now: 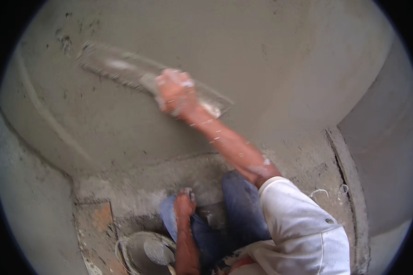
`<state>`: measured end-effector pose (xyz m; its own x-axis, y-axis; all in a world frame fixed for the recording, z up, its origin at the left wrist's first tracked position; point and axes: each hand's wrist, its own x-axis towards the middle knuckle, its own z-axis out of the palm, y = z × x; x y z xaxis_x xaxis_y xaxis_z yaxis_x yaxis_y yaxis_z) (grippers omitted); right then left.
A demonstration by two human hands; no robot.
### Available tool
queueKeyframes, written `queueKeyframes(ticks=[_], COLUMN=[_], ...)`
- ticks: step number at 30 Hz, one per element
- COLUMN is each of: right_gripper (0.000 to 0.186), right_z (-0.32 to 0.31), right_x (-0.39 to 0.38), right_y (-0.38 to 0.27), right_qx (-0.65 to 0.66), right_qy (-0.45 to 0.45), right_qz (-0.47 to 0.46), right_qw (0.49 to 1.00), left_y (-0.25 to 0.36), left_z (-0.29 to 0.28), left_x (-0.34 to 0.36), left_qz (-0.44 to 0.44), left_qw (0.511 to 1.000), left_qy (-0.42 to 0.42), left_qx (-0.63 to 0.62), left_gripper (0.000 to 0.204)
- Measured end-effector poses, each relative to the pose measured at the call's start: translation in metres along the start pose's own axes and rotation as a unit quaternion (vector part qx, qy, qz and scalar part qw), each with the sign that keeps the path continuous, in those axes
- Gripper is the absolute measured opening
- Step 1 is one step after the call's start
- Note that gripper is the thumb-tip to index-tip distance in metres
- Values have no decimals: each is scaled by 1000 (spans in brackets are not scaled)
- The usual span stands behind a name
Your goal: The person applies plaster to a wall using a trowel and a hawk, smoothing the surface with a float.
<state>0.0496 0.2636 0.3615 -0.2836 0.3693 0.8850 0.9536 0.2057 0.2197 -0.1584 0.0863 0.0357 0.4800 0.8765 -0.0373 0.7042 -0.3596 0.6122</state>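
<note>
My right hand [176, 91] grips the handle of a long flat metal trowel [110, 62], held slanting against the grey plastered wall [280, 73]. The trowel and hand are slightly blurred. Wet-looking plaster and some rough marks show around it. My left hand [184, 204] is closed low by my left knee, with splashes of grey on the fingers; what it holds, if anything, I cannot make out. Just below it to the left stands a bucket [137, 240] with a round grey tool or scoop [157, 254] in it.
Side walls rise at the left [27, 192] and right [381, 137], meeting the plastered wall in corners. Along its foot runs a rough concrete floor [298, 165] with a broken orange patch [101, 217] at the left and a long cracked edge and thin loose loops at the right.
</note>
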Motion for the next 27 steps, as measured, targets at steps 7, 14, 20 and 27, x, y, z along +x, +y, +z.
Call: queueKeyframes(ticks=[7, 14, 20, 27], right_gripper=[45, 37, 26, 23], right_z=[-178, -143, -7, 4], right_x=[-142, -19, -206, -434], right_y=[263, 259, 170, 173], right_qx=[-176, -135, -72, 49], right_qy=[89, 163, -49, -298], right_qz=[-18, -19, -83, -68], right_qw=[980, 977, 993, 951], left_y=[2, 32, 86, 103], left_z=[31, 67, 120, 146], left_x=[16, 66, 87, 65], left_qz=[39, 56, 66, 46], left_qw=[999, 998, 994, 992], left_qy=[6, -7, -82, -117], left_qx=[-18, -14, 11, 23], left_gripper=[26, 23, 24, 26])
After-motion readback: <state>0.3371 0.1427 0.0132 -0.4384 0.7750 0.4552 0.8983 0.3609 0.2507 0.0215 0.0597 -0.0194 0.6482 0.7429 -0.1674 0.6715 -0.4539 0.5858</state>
